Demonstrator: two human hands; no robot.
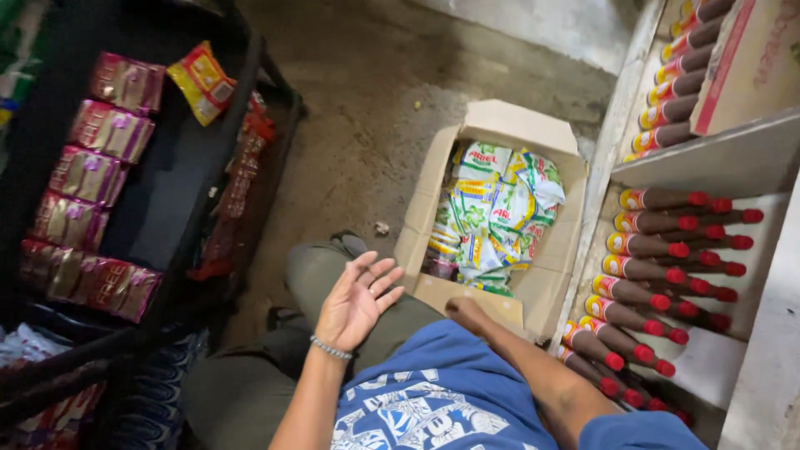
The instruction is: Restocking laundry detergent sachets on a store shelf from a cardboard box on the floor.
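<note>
Pink packets (87,175) sit in rows on the dark rack (179,179), far left of both hands. Next, the left hand (357,302) lies open, palm up, on the knee and holds nothing. The right hand (463,312) is mostly hidden, so I cannot tell its grip. Just past it, the cardboard box (500,218) looks quite full of green and white packets (493,215). Bottles (667,267) already fill the shelf (717,158).

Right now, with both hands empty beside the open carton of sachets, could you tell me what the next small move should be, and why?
Probably reach the right hand forward into the cardboard box for a green-and-white sachet pack. That hand rests at the box's near flap, closest to the packs, while the left hand hovers open and empty above the knee.
</note>
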